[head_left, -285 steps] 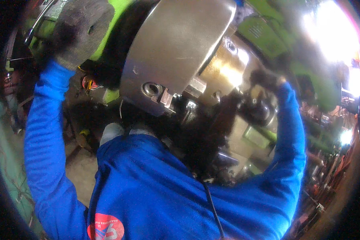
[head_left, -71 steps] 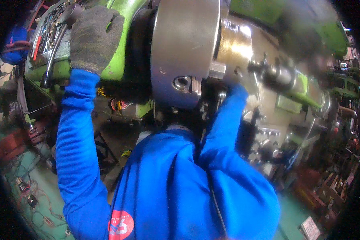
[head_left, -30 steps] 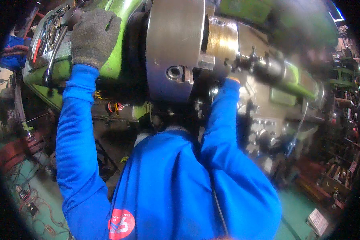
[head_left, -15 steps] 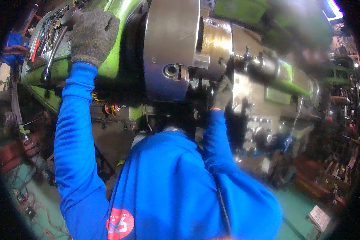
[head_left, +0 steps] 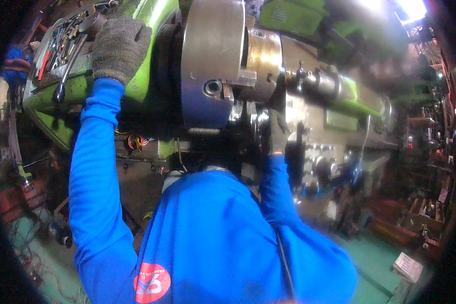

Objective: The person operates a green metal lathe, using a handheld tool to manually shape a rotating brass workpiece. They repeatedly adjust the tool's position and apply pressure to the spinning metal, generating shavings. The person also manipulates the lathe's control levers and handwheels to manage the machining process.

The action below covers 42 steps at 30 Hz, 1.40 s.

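Observation:
My left hand [head_left: 120, 49], in a grey knitted glove, rests on the green headstock [head_left: 137, 83] of a lathe. Its back faces up and the fingers curve out of sight over the far side. To its right stands a big steel chuck [head_left: 210, 55], with a hex-socket screw [head_left: 213, 88] in its rim. Its jaws bear on a brass-coloured, shiny cylindrical workpiece [head_left: 264, 53]. Just below this workpiece is my right hand [head_left: 278, 133], gloved too, beside the lathe carriage. Shadow and blur hide its fingers; whether it holds anything does not show.
A tray of hand tools [head_left: 61, 48] lies on the headstock at the far left. The tailstock [head_left: 357, 93] is to the right, with carriage knobs and levers [head_left: 323, 164] below. Loose wires [head_left: 137, 142] hang under the headstock. A crowded shelf [head_left: 428, 213] stands at the right.
My right hand has drawn down a little toward me, away from the workpiece. My left hand stays on the headstock. The view has shifted slightly; the chuck shows no clear turn.

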Tool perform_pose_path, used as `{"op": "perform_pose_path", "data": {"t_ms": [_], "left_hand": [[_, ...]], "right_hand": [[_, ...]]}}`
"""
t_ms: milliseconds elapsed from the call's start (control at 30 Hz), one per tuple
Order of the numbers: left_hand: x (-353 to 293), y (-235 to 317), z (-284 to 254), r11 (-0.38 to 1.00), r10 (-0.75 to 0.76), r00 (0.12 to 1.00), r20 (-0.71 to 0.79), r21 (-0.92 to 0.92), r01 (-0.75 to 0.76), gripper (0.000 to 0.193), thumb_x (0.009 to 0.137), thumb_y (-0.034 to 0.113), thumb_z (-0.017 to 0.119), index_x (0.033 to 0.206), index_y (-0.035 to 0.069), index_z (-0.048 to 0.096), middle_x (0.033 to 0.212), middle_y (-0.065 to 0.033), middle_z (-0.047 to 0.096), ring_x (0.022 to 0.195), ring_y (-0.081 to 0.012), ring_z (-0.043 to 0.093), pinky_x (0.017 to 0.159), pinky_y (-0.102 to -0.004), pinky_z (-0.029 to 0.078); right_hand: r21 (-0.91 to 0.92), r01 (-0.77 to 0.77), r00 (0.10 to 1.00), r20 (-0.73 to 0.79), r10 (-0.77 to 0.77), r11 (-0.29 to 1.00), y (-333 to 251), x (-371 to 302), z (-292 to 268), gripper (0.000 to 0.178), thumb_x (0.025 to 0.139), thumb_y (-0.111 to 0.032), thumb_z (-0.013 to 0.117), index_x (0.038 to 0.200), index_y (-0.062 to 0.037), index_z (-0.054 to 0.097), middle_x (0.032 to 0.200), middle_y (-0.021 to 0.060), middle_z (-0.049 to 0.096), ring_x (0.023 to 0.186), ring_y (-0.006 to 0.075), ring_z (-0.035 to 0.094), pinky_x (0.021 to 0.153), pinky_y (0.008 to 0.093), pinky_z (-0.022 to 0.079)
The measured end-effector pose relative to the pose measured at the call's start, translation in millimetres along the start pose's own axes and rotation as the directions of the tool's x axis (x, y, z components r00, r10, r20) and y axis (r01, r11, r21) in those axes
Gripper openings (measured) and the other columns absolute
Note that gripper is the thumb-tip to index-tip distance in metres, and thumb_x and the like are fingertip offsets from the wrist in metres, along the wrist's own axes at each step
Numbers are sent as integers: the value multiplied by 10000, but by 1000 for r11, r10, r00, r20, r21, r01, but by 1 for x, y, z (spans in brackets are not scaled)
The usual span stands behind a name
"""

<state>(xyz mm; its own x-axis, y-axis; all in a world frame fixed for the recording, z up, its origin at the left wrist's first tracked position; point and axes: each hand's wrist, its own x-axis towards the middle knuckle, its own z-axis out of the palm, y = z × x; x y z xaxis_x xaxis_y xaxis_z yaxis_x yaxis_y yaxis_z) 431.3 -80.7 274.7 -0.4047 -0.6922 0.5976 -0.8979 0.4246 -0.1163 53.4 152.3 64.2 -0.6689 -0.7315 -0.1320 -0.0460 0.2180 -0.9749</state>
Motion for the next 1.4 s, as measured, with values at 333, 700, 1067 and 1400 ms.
{"op": "perform_pose_path", "data": {"t_ms": [333,700,1067,1400], "left_hand": [[-2,0,-4,1000,14,999,-41,10,-13,222,916,313,669,826,114,708,901,-104,692,925,-347,647,850,-510,508],[-2,-4,-3,1000,22,997,-70,-15,-23,239,913,316,668,801,108,700,869,-118,687,897,-359,647,817,-510,519],[-2,2,1,998,17,992,-126,-57,-24,324,949,298,589,716,88,666,781,-157,662,793,-370,620,928,-552,427],[1,20,-59,989,-144,989,33,15,144,220,831,297,648,761,111,742,791,-160,702,841,-371,679,980,-546,410]], "right_hand": [[612,-47,970,217,-111,790,-111,-23,-20,712,965,-437,722,1455,18,477,1197,125,615,1085,245,642,905,394,591],[636,123,937,179,-301,762,-186,-44,-16,329,1037,-172,606,1309,10,571,1062,96,638,949,204,615,777,308,536],[-217,575,818,117,-563,789,-180,-25,-59,339,897,47,580,1221,-9,659,1274,162,607,1006,195,633,754,275,539],[-158,302,946,-76,-316,940,-234,-52,-77,353,1000,-182,635,1298,7,644,828,-15,612,708,75,540,614,239,439]]}}
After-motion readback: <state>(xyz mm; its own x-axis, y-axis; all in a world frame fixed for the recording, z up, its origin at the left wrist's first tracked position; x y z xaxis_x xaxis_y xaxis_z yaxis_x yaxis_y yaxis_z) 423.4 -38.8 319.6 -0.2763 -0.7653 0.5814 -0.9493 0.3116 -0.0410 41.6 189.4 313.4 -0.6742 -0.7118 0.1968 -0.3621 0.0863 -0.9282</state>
